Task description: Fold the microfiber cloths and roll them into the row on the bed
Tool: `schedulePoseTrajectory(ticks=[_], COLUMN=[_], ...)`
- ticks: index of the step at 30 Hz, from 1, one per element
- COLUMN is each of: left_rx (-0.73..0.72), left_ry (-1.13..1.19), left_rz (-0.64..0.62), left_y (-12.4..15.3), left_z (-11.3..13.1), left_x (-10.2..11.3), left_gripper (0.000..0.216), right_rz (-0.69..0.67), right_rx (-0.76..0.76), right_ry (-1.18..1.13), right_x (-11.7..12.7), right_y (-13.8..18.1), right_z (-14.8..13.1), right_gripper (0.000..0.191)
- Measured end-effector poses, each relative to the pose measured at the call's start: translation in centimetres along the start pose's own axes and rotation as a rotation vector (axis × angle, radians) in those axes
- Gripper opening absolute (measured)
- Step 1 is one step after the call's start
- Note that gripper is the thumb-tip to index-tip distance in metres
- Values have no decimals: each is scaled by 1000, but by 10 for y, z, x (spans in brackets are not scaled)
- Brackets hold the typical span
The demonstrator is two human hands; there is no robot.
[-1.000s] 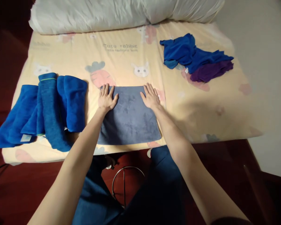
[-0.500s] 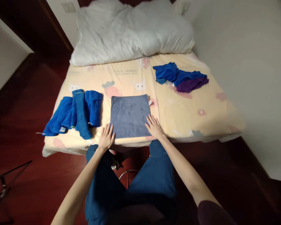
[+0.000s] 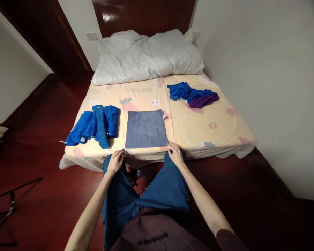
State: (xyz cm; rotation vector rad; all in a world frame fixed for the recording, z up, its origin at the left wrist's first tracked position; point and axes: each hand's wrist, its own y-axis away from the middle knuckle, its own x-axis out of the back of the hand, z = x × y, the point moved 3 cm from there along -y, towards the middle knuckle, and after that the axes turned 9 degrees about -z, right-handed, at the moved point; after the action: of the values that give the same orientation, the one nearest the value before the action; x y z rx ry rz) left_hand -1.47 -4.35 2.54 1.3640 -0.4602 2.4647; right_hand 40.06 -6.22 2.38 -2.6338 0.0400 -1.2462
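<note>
A square grey-blue cloth (image 3: 146, 129) lies flat on the bed near its front edge, a small white tag on its right side. My left hand (image 3: 116, 161) is by the cloth's near left corner, fingers bent and thumb apart from them. At the near right corner, my right hand (image 3: 176, 154) has its fingertips on or just beside the cloth, with the thumb apart. Neither corner looks lifted. To the left lie rolled or folded bright blue cloths (image 3: 81, 127), with a darker blue rolled cloth (image 3: 101, 127) across them.
A crumpled pile of blue cloth (image 3: 179, 91) and purple cloth (image 3: 202, 101) lies at the right on the patterned bed sheet (image 3: 211, 136). A white quilt (image 3: 149, 57) is heaped at the headboard (image 3: 146, 15). A black metal stand (image 3: 12, 202) is on the floor at left.
Both hands have drawn back from the cloth's sides to its near corners, and their flat fingers have bent. The view has tilted up, showing more headboard. The cloth remains spread flat.
</note>
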Motion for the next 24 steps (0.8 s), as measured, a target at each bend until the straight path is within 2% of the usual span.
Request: schedulePoseTrajectory(ticks=[4,6,8,11,15,19,24], left_rx=[-4,-33,-97,-198,-251,-191,-34], left_ry=[34,29,15,14,43,170,308], left_rz=[98,105,59,-26,-80,-51,-5], left_y=[-9,-19,-31,-50,-65,-74,-72], left_z=[-3,-6,-7,-9,-15,-24,-25], left_x=[4,3,-2,-13,-27,-30,-20], left_gripper=[36,38,38,39,43,39,35], right_rz=[14,52,51,-37,-132,-134,-75], right_rx=[-3,-23,1,85,105,25,-129], right_ry=[-94,-108,-107,-88,-76,-142,-335], right_x=[-2,-3,-5,-11,-18,-20,-17], right_y=[-10,-15,-20,-28,-40,-55,-56], right_z=[5,12,17,19,22,29,34], right_gripper=[42,42,43,47,52,52,40])
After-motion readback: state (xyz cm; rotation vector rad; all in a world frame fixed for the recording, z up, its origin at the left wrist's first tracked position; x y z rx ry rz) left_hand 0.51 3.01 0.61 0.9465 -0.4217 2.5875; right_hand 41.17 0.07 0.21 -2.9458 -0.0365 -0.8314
